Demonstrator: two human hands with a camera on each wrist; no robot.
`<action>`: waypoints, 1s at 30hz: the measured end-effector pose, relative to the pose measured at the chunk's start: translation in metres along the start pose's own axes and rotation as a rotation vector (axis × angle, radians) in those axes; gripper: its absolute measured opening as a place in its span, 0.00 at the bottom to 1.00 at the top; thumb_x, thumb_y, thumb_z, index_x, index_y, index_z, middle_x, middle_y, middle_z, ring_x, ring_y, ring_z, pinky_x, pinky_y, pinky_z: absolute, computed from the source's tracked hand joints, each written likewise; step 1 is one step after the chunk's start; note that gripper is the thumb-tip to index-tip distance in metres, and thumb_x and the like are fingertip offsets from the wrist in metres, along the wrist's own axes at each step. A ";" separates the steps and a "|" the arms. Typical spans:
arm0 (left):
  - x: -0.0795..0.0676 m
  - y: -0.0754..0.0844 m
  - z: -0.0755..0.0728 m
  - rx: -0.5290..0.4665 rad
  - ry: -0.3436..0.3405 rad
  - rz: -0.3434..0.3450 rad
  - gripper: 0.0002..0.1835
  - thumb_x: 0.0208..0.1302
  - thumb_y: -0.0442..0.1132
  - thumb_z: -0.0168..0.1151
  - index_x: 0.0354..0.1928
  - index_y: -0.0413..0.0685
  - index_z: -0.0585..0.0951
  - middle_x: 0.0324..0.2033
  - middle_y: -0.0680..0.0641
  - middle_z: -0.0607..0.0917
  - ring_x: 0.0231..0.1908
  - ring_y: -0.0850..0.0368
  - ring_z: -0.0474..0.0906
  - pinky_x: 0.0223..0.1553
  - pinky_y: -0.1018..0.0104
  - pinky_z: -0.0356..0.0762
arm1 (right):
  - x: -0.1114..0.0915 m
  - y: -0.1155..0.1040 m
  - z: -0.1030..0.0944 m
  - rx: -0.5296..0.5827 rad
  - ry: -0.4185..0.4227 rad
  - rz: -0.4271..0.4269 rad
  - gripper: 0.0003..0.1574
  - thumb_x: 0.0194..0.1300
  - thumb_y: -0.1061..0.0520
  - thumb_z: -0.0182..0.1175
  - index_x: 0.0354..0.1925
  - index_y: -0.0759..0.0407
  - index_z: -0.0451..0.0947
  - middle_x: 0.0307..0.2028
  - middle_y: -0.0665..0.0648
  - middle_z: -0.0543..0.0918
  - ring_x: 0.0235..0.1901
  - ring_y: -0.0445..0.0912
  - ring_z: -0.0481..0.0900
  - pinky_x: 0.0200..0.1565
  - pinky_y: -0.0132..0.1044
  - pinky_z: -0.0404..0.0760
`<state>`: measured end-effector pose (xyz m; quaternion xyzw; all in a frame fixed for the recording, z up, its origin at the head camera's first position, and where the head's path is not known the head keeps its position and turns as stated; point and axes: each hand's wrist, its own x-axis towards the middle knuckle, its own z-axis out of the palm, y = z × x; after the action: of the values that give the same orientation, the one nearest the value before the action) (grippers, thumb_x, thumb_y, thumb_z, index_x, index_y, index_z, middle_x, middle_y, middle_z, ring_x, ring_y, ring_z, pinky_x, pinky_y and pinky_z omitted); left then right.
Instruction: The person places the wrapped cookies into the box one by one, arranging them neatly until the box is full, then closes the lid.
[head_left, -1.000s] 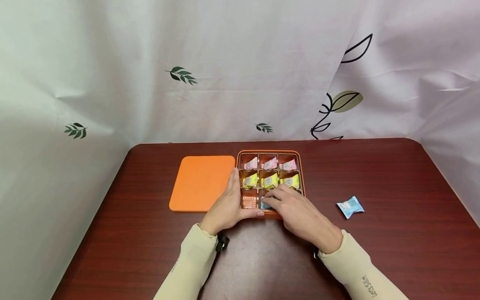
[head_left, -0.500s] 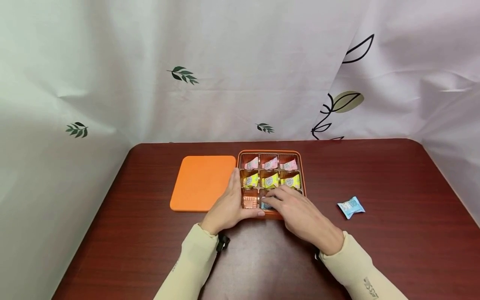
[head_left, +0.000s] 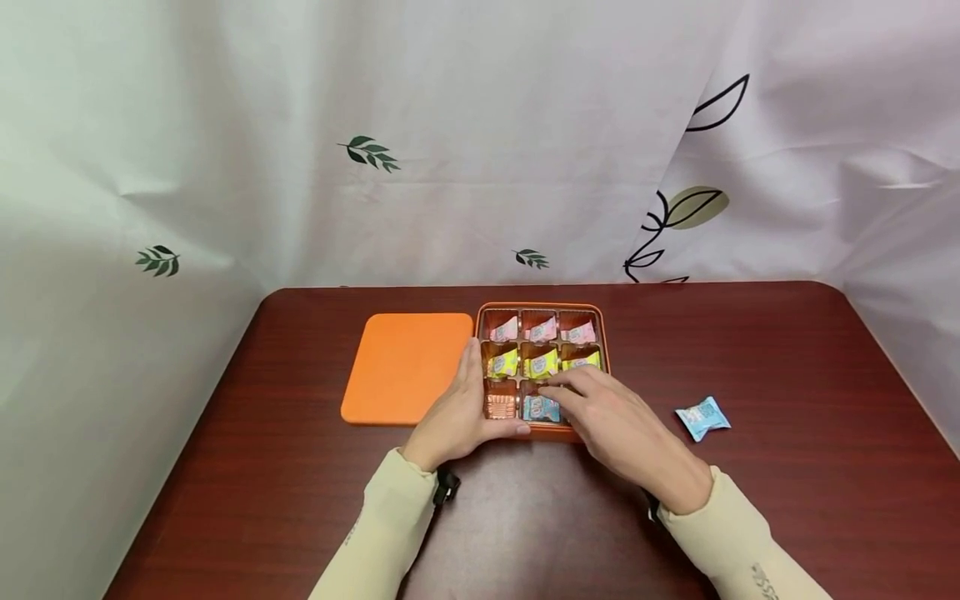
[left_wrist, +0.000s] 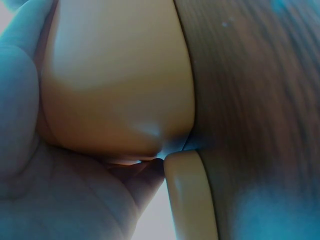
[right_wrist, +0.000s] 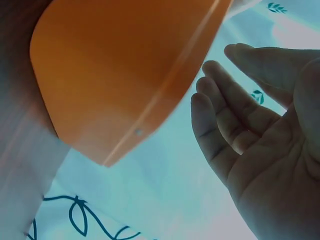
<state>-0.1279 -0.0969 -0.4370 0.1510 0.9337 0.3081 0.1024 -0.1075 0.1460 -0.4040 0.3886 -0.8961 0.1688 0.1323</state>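
Note:
An orange box (head_left: 606, 350) with a divided clear tray sits on the table, holding pink, yellow and blue wrapped candies. My left hand (head_left: 453, 412) braces its front left corner, straight fingers along the left side and thumb along the front; the left wrist view shows it against the box wall (left_wrist: 120, 75). Over the front right compartment hovers my right hand (head_left: 622, 425), fingers loosely bent. Nothing shows between those fingers in the right wrist view (right_wrist: 260, 125). A blue candy (head_left: 541, 408) lies in the front middle compartment. The front right compartment is hidden by the hand.
The flat orange lid (head_left: 408, 367) lies left of the box, close against it. One loose blue candy (head_left: 702, 417) lies on the table to the right. A leaf-patterned curtain (head_left: 450, 167) stands behind the dark wooden table (head_left: 750, 517).
My right hand has come away from the front middle compartment and shifted right, uncovering the blue candy there. The left hand stays at the box corner.

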 end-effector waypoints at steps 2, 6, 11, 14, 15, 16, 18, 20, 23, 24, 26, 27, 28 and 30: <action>0.000 0.000 0.001 -0.001 0.003 0.000 0.74 0.52 0.72 0.68 0.78 0.41 0.30 0.79 0.40 0.32 0.77 0.51 0.35 0.72 0.52 0.55 | -0.003 0.002 -0.003 -0.003 0.004 0.015 0.22 0.62 0.68 0.68 0.55 0.60 0.83 0.52 0.56 0.81 0.53 0.50 0.77 0.55 0.44 0.78; 0.000 0.000 0.001 0.001 0.006 -0.005 0.74 0.51 0.73 0.68 0.78 0.41 0.30 0.79 0.39 0.33 0.77 0.50 0.36 0.72 0.52 0.55 | -0.009 0.005 -0.008 -0.026 0.014 0.038 0.25 0.60 0.69 0.69 0.56 0.60 0.83 0.53 0.58 0.80 0.55 0.52 0.75 0.54 0.45 0.79; 0.000 0.000 0.001 0.009 0.009 0.003 0.74 0.51 0.73 0.69 0.79 0.41 0.31 0.79 0.39 0.33 0.77 0.51 0.35 0.72 0.52 0.55 | -0.015 0.009 -0.011 -0.034 0.053 0.049 0.27 0.57 0.70 0.70 0.56 0.61 0.82 0.54 0.59 0.80 0.56 0.54 0.75 0.53 0.47 0.80; 0.001 0.000 0.001 0.012 0.006 0.006 0.74 0.52 0.73 0.68 0.78 0.41 0.30 0.79 0.39 0.33 0.77 0.51 0.34 0.72 0.53 0.54 | -0.019 0.011 -0.013 -0.038 0.071 0.062 0.30 0.56 0.71 0.70 0.58 0.62 0.80 0.54 0.60 0.80 0.56 0.55 0.75 0.52 0.47 0.80; 0.001 0.000 0.000 0.010 0.005 0.005 0.74 0.52 0.73 0.68 0.78 0.41 0.30 0.79 0.39 0.33 0.77 0.52 0.34 0.72 0.53 0.54 | -0.020 0.012 -0.013 -0.040 0.075 0.068 0.30 0.56 0.72 0.69 0.58 0.63 0.80 0.54 0.60 0.80 0.56 0.55 0.75 0.52 0.48 0.80; 0.001 0.001 0.000 0.010 0.003 0.003 0.74 0.52 0.73 0.68 0.78 0.42 0.30 0.79 0.40 0.33 0.77 0.52 0.34 0.72 0.53 0.55 | -0.021 0.013 -0.014 -0.043 0.077 0.073 0.31 0.55 0.72 0.69 0.59 0.64 0.79 0.53 0.61 0.80 0.56 0.55 0.74 0.51 0.48 0.81; 0.000 0.001 0.000 0.006 0.000 0.001 0.74 0.52 0.73 0.68 0.78 0.42 0.30 0.79 0.40 0.32 0.77 0.52 0.34 0.72 0.53 0.55 | -0.025 0.014 -0.015 -0.049 0.084 0.085 0.32 0.55 0.73 0.68 0.59 0.65 0.78 0.53 0.61 0.79 0.56 0.56 0.74 0.50 0.48 0.81; 0.000 0.001 0.000 0.003 -0.002 -0.001 0.74 0.52 0.73 0.68 0.78 0.42 0.30 0.79 0.40 0.32 0.77 0.52 0.34 0.72 0.53 0.56 | -0.028 0.016 -0.016 -0.051 0.095 0.096 0.32 0.55 0.74 0.67 0.59 0.66 0.78 0.54 0.62 0.79 0.56 0.56 0.74 0.50 0.49 0.81; 0.000 0.001 0.000 0.008 0.000 -0.001 0.74 0.51 0.73 0.68 0.78 0.42 0.30 0.79 0.40 0.32 0.77 0.52 0.34 0.72 0.53 0.55 | -0.033 0.018 -0.016 -0.047 0.115 0.114 0.32 0.56 0.73 0.67 0.60 0.67 0.77 0.55 0.62 0.79 0.56 0.55 0.74 0.50 0.50 0.81; 0.000 0.001 0.000 0.011 0.001 -0.001 0.74 0.51 0.73 0.68 0.78 0.42 0.30 0.79 0.40 0.33 0.77 0.52 0.34 0.72 0.53 0.54 | -0.035 0.019 -0.016 -0.045 0.121 0.119 0.31 0.56 0.73 0.67 0.60 0.67 0.77 0.55 0.61 0.79 0.56 0.55 0.74 0.50 0.50 0.81; 0.000 0.001 0.000 0.015 0.006 0.001 0.74 0.51 0.73 0.68 0.78 0.41 0.30 0.79 0.39 0.33 0.77 0.52 0.35 0.72 0.53 0.55 | -0.039 0.021 -0.016 -0.043 0.132 0.126 0.33 0.54 0.74 0.68 0.60 0.67 0.77 0.55 0.62 0.78 0.56 0.56 0.74 0.50 0.50 0.81; 0.000 0.001 0.000 0.018 0.007 0.001 0.74 0.51 0.73 0.68 0.78 0.41 0.30 0.79 0.39 0.33 0.77 0.51 0.35 0.72 0.53 0.55 | -0.042 0.023 -0.016 -0.044 0.137 0.127 0.33 0.54 0.75 0.67 0.60 0.67 0.76 0.56 0.62 0.78 0.57 0.56 0.74 0.50 0.51 0.80; 0.000 0.002 0.000 0.017 0.007 0.001 0.74 0.51 0.73 0.69 0.78 0.40 0.31 0.79 0.39 0.34 0.77 0.51 0.35 0.72 0.53 0.55 | -0.044 0.024 -0.016 -0.045 0.142 0.129 0.34 0.52 0.75 0.67 0.60 0.67 0.76 0.55 0.63 0.78 0.56 0.57 0.74 0.50 0.51 0.80; 0.000 0.002 0.000 0.018 0.006 -0.001 0.74 0.51 0.72 0.69 0.78 0.40 0.31 0.79 0.39 0.34 0.77 0.51 0.36 0.72 0.53 0.56 | -0.048 0.027 -0.017 -0.045 0.154 0.131 0.35 0.51 0.76 0.66 0.60 0.68 0.76 0.55 0.63 0.78 0.56 0.58 0.74 0.51 0.52 0.79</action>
<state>-0.1275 -0.0959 -0.4356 0.1505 0.9367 0.3003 0.0986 -0.0938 0.2011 -0.4119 0.3120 -0.9103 0.1864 0.1982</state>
